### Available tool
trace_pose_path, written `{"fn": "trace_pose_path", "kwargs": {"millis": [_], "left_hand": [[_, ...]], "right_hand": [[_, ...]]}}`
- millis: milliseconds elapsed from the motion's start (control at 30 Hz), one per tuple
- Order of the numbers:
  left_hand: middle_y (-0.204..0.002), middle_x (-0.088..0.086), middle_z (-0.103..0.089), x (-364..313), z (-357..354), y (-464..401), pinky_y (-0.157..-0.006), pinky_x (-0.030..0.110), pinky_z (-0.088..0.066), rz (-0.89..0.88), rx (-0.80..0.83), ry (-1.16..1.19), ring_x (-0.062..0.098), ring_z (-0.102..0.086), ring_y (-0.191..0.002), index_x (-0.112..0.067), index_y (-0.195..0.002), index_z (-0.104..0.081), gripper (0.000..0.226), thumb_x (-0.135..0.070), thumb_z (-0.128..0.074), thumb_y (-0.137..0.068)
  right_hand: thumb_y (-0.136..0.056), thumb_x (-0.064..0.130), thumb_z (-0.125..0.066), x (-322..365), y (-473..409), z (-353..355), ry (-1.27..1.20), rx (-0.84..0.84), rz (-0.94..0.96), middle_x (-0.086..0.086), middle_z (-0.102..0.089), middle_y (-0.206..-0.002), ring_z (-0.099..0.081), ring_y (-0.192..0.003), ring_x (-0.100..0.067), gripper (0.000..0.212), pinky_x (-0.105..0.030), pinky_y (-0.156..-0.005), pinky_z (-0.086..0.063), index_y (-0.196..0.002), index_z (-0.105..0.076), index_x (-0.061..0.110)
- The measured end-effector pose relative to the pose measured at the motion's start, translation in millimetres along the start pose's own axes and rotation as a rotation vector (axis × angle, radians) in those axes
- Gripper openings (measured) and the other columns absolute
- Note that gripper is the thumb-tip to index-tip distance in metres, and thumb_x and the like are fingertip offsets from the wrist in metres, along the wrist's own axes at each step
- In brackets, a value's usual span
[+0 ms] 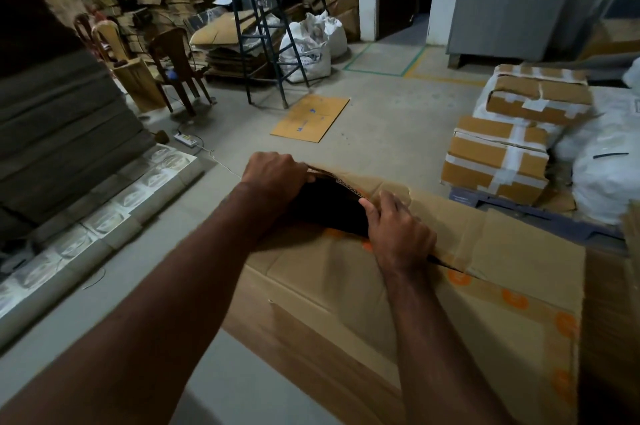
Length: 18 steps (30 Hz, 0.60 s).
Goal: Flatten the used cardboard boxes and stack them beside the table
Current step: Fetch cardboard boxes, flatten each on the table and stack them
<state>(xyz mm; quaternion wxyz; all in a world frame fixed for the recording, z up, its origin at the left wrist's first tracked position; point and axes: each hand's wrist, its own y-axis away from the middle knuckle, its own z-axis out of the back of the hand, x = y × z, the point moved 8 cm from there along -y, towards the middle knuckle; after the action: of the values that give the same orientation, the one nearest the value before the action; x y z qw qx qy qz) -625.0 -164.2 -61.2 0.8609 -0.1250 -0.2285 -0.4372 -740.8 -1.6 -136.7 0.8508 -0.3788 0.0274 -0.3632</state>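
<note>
A large brown cardboard box [363, 314] with orange-dotted tape stands in front of me, its top seam split into a dark gap. My left hand [273, 173] grips the far left flap edge at the gap's end. My right hand [398, 230] has its fingers curled into the gap, gripping the edge of the right flap. A flattened cardboard sheet [310, 117] lies on the concrete floor further out.
Taped boxes [502, 154] sit on a pallet at right beside white sacks [609, 168]. A blue step stool [263, 40], a white sack [308, 47], chairs [176, 68] and cardboard piles stand at the back. Dark sheet stacks [65, 134] lie left.
</note>
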Motion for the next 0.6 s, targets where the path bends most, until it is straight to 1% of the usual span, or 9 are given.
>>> {"fn": "trace_pose_path", "kwargs": {"millis": [133,200,267,367,433,533,567,600], "left_hand": [[-0.105,0.004,-0.069,31.9,-1.0,3.6,-0.065,0.033,-0.039,-0.026,-0.040,-0.027,0.027,-0.068,-0.092,-0.024,-0.122,-0.054,0.048,-0.057,-0.022,-0.107],[-0.105,0.003,-0.068,46.6,-9.8,3.0,-0.065,0.032,-0.039,-0.023,-0.065,-0.010,0.027,-0.068,-0.090,-0.025,-0.123,-0.052,0.049,-0.058,-0.020,-0.106],[-0.104,0.005,-0.069,61.0,-20.9,1.3,-0.065,0.032,-0.038,0.004,-0.104,0.037,0.029,-0.068,-0.089,-0.025,-0.123,-0.051,0.055,-0.061,-0.016,-0.102],[-0.103,0.006,-0.070,82.7,-38.3,-2.6,-0.066,0.033,-0.038,0.052,-0.123,0.101,0.031,-0.067,-0.089,-0.027,-0.124,-0.050,0.068,-0.067,-0.005,-0.092],[-0.103,0.006,-0.069,94.2,-49.1,-5.4,-0.068,0.034,-0.039,0.087,-0.119,0.153,0.030,-0.066,-0.088,-0.029,-0.125,-0.050,0.063,-0.066,-0.008,-0.094],[-0.111,0.004,-0.068,108.2,-68.9,-12.6,-0.071,0.037,-0.041,0.175,-0.090,0.219,0.030,-0.065,-0.093,-0.035,-0.126,-0.051,0.040,-0.056,-0.024,-0.106],[-0.114,0.004,-0.067,114.9,-78.9,-13.3,-0.073,0.037,-0.040,0.233,-0.052,0.276,0.031,-0.064,-0.097,-0.036,-0.126,-0.053,0.040,-0.056,-0.026,-0.106],[-0.115,0.005,-0.067,126.5,-96.2,-14.7,-0.075,0.038,-0.041,0.307,0.001,0.359,0.032,-0.064,-0.101,-0.035,-0.126,-0.057,0.045,-0.060,-0.025,-0.105]], "right_hand": [[-0.099,0.063,-0.048,0.1,2.1,1.4,-0.013,0.020,-0.005,0.000,-0.071,-0.078,-0.065,-0.057,-0.027,0.049,-0.024,-0.052,-0.040,-0.089,-0.068,0.019],[-0.100,0.063,-0.047,0.9,2.8,-0.4,0.001,0.034,-0.002,0.000,-0.072,-0.080,-0.065,-0.058,-0.029,0.049,-0.024,-0.053,-0.035,-0.091,-0.069,0.020],[-0.101,0.062,-0.045,2.1,2.3,-2.1,0.011,0.055,0.015,-0.001,-0.072,-0.081,-0.065,-0.059,-0.029,0.049,-0.025,-0.055,-0.027,-0.095,-0.069,0.020],[-0.103,0.062,-0.041,3.2,2.4,-5.7,0.038,0.092,0.023,-0.001,-0.072,-0.082,-0.066,-0.062,-0.029,0.051,-0.026,-0.058,-0.026,-0.098,-0.068,0.020],[-0.103,0.061,-0.041,4.7,0.7,-8.8,0.042,0.109,0.031,-0.003,-0.072,-0.081,-0.066,-0.061,-0.029,0.050,-0.026,-0.058,-0.027,-0.099,-0.067,0.018],[-0.104,0.061,-0.036,5.5,-0.9,-13.6,0.060,0.158,0.017,-0.005,-0.069,-0.077,-0.064,-0.057,-0.029,0.053,-0.026,-0.055,-0.030,-0.099,-0.066,0.017],[-0.104,0.061,-0.034,6.8,2.3,-14.3,0.067,0.168,0.035,-0.005,-0.069,-0.078,-0.064,-0.057,-0.030,0.054,-0.027,-0.054,-0.033,-0.099,-0.065,0.017],[-0.103,0.060,-0.034,9.0,7.4,-15.0,0.070,0.178,0.076,-0.007,-0.071,-0.083,-0.065,-0.061,-0.031,0.053,-0.029,-0.053,-0.037,-0.100,-0.065,0.017]]}}
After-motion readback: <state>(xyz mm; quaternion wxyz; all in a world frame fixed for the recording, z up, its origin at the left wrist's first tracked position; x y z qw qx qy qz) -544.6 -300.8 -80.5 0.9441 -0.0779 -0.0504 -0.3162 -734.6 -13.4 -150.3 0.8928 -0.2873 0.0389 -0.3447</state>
